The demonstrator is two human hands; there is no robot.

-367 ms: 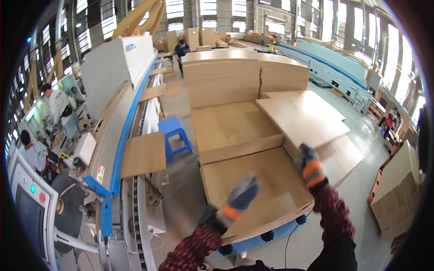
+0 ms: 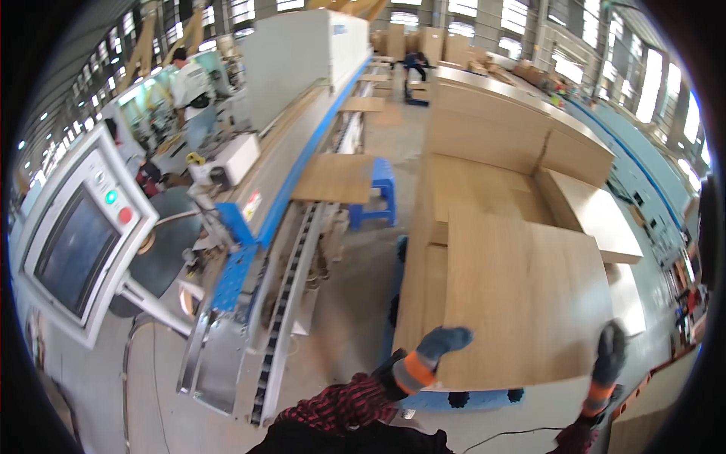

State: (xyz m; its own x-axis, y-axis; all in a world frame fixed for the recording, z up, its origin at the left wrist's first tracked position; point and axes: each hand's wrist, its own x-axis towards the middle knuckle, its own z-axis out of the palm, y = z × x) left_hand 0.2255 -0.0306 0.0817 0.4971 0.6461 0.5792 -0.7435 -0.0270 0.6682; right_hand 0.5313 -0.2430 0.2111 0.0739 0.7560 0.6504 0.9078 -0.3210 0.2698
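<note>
Gloved fingers point(image 2: 452, 338) of the left hand point(image 2: 427, 356) lie pressed together, curled over the near left corner of the wooden panel point(image 2: 522, 295), thumb out of sight beneath it. Over on the other side, the right hand point(image 2: 607, 359) has its fingers point(image 2: 611, 338) together too, clamped on the panel's near right corner. Both gloves are dark grey with an orange band at the wrist, and a red-and-black checked sleeve point(image 2: 340, 405) runs back from the left one. The panel itself is a big, flat, light oak-coloured sheet, smooth faced, with clean straight edges, held between the two hands above the stack of boards point(image 2: 484, 181), covering its near end. More of the same pale boards are piled beyond it. A blue stool point(image 2: 376, 195) stands left of the stack, beside the long white-and-blue machine point(image 2: 287, 151), and a control screen point(image 2: 72, 242) juts out at the far left.
</note>
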